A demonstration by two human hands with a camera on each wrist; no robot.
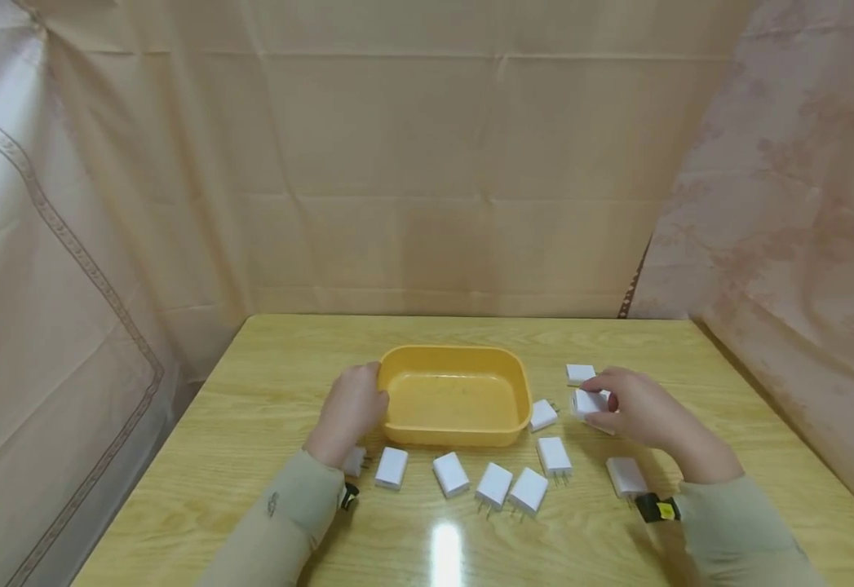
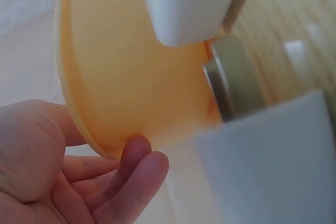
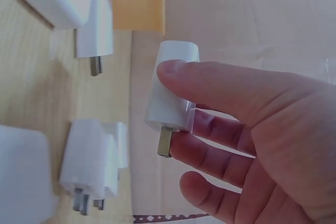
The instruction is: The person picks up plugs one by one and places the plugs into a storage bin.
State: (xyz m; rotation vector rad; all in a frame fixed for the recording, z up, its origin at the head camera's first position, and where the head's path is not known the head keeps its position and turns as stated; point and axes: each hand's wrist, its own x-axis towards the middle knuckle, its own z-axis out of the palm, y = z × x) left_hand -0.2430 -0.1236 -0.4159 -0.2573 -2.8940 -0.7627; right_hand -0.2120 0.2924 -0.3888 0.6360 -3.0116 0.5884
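Note:
My left hand grips the left rim of a shallow yellow plastic basin. The left wrist view shows the thumb and fingers on either side of the basin's edge. To the right of the basin, my right hand pinches a white charger plug between thumb and fingers. It is off the table, with its metal prongs bare. Just behind that hand lies another white charger plug. A further one lies close against the basin's right side. No plugs show inside the basin.
Several more white charger plugs lie along the basin's front, such as one plug in the middle and one at the right corner. Another plug lies near my right wrist. Cloth curtains hang around the wooden table.

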